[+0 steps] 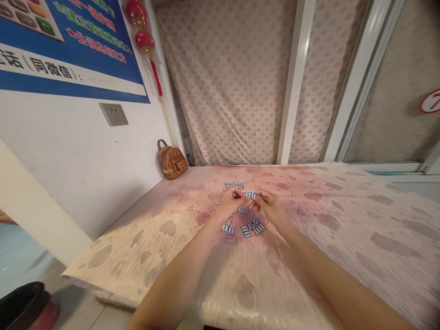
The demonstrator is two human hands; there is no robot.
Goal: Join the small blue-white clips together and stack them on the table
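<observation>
Both hands on one blue-and-white piece (250, 195), just above the tabletop (354, 229)

I'm placing everything from that blue-and-white piece, left to right. Far out to its left stands the brown mini backpack (173, 162), well apart and no bother to me. Closer in, a half-covered piece (215, 206) peeks out beside my left hand (233, 201); dropping the wrist there would likely nudge it. On the near left, there's a loose cluster (227, 228); on the far left, a neat pair (236, 185) side by side. My left hand is pinched onto the left end. Just nearer me lies a lone piece (242, 211), and nearer again a fan of pieces (257, 227), some overlapping. Over on the right end, here's my right hand (271, 208), fingertips clamped on as well.

Technique now: it looks thin, so I'd want a light pinch, even pressure at both ends, fingertips off the face, and both wrists lifted clear of the loose ones below. Single layer or several? Too small for me to tell.
</observation>
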